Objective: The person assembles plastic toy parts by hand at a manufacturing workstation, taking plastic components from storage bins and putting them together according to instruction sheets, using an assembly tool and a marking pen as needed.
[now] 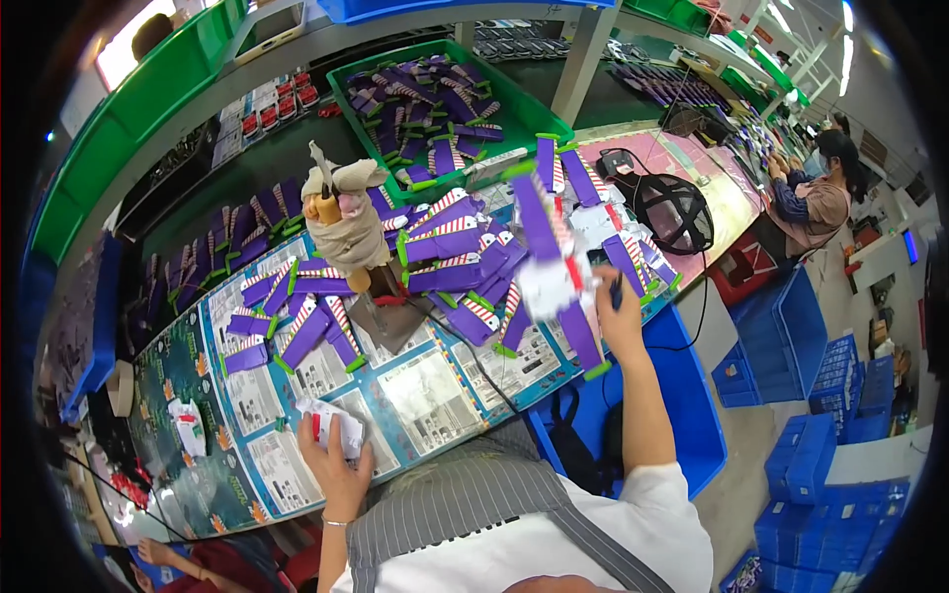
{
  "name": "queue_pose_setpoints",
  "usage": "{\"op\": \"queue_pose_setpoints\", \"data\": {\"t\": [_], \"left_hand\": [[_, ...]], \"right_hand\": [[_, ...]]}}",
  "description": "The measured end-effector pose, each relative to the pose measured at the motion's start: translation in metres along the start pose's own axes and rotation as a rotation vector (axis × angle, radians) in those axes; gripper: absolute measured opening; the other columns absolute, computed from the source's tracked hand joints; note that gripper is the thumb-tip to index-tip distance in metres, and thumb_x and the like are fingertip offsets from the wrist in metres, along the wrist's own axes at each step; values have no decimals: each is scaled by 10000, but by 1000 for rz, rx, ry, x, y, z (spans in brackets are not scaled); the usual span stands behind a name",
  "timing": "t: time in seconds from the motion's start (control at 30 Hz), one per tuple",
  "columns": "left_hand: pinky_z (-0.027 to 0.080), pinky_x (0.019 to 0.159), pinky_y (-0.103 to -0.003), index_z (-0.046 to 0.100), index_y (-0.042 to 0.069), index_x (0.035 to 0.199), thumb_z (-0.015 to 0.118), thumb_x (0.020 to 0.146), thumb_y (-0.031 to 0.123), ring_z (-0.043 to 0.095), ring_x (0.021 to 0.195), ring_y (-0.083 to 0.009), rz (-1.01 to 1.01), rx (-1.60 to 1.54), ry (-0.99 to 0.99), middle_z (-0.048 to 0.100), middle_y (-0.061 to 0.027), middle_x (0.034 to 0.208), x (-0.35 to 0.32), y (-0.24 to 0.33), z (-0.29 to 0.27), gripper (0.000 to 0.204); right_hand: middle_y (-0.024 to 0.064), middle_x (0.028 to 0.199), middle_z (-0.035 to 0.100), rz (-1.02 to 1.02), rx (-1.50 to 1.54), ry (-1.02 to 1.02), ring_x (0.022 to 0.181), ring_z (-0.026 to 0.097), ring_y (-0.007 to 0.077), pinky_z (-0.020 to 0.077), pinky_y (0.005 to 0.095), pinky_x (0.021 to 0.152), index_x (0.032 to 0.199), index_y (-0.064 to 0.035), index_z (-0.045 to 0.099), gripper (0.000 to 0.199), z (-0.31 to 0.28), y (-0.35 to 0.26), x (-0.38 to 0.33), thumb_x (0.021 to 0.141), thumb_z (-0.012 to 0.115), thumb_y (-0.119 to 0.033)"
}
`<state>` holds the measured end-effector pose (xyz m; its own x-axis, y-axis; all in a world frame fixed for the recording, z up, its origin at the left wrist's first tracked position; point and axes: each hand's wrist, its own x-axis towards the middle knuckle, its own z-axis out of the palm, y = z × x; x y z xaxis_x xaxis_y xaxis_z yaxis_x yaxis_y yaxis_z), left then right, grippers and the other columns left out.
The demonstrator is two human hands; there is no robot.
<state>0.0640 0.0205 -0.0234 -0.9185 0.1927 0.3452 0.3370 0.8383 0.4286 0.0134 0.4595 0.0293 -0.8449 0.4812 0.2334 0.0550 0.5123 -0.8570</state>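
Note:
My left hand [334, 457] is closed round a white plastic toy part [341, 425] with a red patch, low over the printed sheets on the bench. At the fingertips of my right hand [621, 321] is a white toy body with purple wings [539, 232] and green tips, smeared by motion. A small dark object [616, 293] shows between the right fingers; its kind is unclear. Several purple wing pieces [455, 247] with red-and-white stripes lie heaped beyond my hands. Left of the heap, a cloth-wrapped tool [346, 232] stands above a metal plate [390, 321].
A green bin [539, 143] of purple wings stands at the back. One white part [186, 425] lies far left. A black mesh object [674, 212] and a cable are at the right, above a blue tub [682, 395]. A co-worker [820, 193] sits far right; another person's hand [156, 551] shows lower left.

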Motion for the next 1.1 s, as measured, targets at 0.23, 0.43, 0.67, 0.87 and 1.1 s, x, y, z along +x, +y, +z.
{"op": "queue_pose_setpoints", "data": {"t": [0.23,0.43,0.67,0.87,1.1], "left_hand": [[258,1022,-527,463,82,1262,704,677,171,271,1260,-470,7,17,-8,294,-267,1360,-1,0,3,639],[250,1029,-523,490,79,1242,705,676,180,266,1266,-466,-11,50,-29,301,-257,1360,1,3,3,614],[254,1017,-542,495,98,1232,709,667,179,271,1260,-464,15,75,-64,302,-240,1366,11,4,4,609],[257,1010,-551,488,117,1240,709,673,179,277,1258,-463,54,45,-76,306,-228,1367,22,8,10,612],[262,1004,-553,488,129,1246,710,675,179,279,1258,-462,40,66,-87,309,-217,1362,21,7,9,614]], "right_hand": [[185,901,624,55,-268,178,827,609,321,460,379,716,1077,-93,583,276,32,22,93,819,501,-140],[174,927,637,-28,-484,243,862,604,376,470,439,710,1096,-191,579,270,13,61,114,832,532,-217],[160,975,641,34,-692,182,904,609,356,477,444,736,1157,-239,552,318,-20,79,161,840,533,-246],[168,995,638,119,-842,170,922,603,363,476,466,745,1157,-222,555,314,-27,70,174,845,531,-247],[116,849,567,-520,-608,208,758,577,309,462,389,655,995,-80,611,299,17,12,96,703,635,-20]]}}
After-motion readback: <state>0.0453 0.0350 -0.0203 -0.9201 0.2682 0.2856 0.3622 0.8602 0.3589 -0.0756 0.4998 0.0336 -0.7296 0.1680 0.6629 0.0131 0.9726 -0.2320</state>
